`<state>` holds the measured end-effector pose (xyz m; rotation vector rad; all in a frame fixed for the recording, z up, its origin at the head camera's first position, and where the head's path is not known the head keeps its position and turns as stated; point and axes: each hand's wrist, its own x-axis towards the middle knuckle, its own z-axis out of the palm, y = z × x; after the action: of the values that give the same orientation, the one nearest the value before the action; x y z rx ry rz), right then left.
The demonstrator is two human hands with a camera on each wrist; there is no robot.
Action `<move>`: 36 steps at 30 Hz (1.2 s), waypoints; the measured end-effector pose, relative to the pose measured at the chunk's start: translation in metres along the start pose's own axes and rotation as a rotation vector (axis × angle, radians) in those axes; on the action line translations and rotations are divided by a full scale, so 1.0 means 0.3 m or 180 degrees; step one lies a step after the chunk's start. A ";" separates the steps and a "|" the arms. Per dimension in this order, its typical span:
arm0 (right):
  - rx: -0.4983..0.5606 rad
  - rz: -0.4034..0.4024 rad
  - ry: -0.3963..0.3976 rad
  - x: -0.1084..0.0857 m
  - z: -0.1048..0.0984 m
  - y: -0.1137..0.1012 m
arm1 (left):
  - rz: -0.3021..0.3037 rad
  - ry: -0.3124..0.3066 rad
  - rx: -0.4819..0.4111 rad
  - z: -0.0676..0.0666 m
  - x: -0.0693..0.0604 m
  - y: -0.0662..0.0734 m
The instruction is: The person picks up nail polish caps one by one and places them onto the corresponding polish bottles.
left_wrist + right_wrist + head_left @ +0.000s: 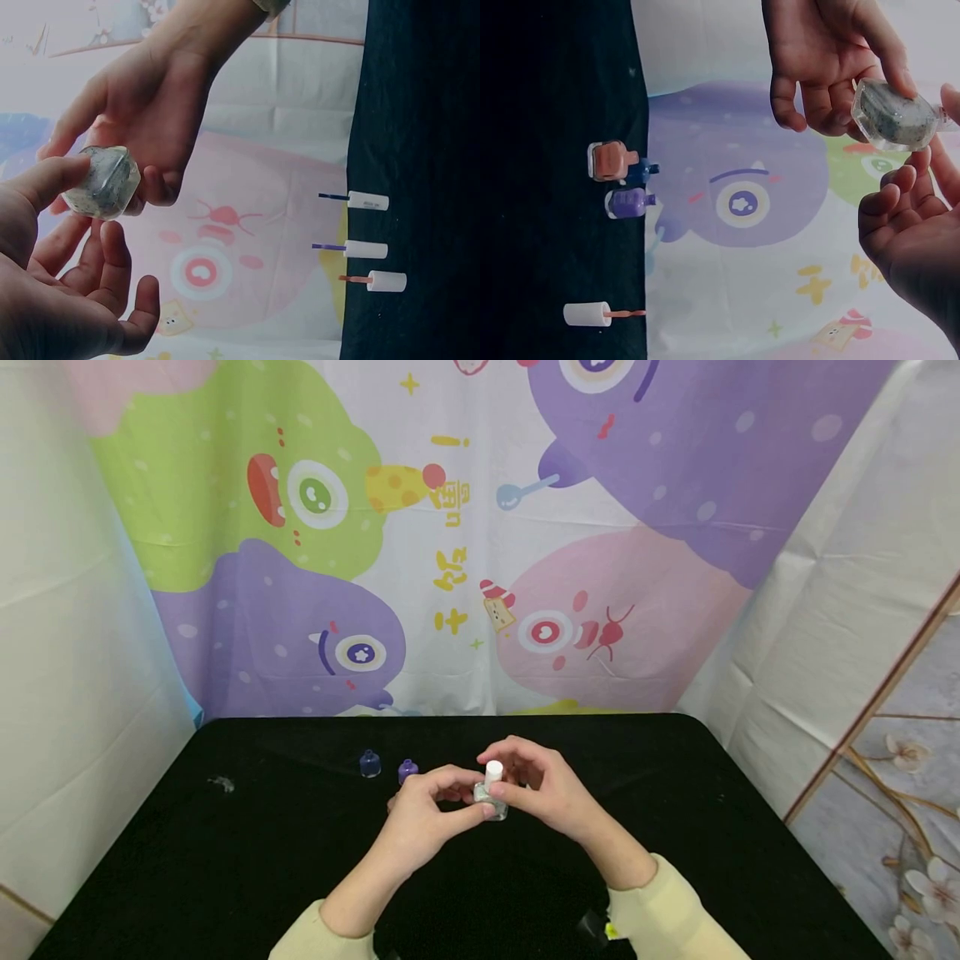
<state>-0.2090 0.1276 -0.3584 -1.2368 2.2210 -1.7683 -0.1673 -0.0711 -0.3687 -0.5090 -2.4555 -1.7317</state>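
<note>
A clear nail polish bottle with glittery contents [105,184] is pinched between the thumb and fingers of my left hand [420,818], held above the black table. Its white cap [493,771] is upright on the bottle, and my right hand [551,792] holds that cap with thumb and fingers. Uncapped nail polish bottles stand behind my left hand: a dark blue bottle [370,764], a purple bottle [407,769] and an orange bottle [609,160], which the left hand hides in the head view.
Three white brush caps stand in a row on the table: a dark blue brush cap [368,200], a purple brush cap [366,250] and an orange brush cap [387,281]. A small clear scrap [222,783] lies at the left. A patterned cloth [450,677] hangs behind the table.
</note>
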 end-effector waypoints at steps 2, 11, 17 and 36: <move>0.0054 -0.0034 -0.0061 -0.002 -0.002 0.001 | 0.0009 0.0006 -0.0006 0.000 -0.001 -0.001; 0.0412 -0.0230 -0.0268 0.003 -0.011 0.006 | 0.0017 0.0001 0.0043 0.002 -0.001 -0.009; 0.0331 -0.0249 -0.0269 0.003 -0.011 0.011 | 0.0018 -0.0015 0.0062 0.002 -0.001 -0.009; 0.0013 -0.0296 -0.0071 0.005 -0.004 0.017 | 0.0020 -0.0014 -0.0038 0.001 -0.003 -0.009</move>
<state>-0.2134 0.1277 -0.3616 -1.3733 2.1809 -1.7800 -0.1672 -0.0719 -0.3715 -0.5218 -2.4454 -1.7457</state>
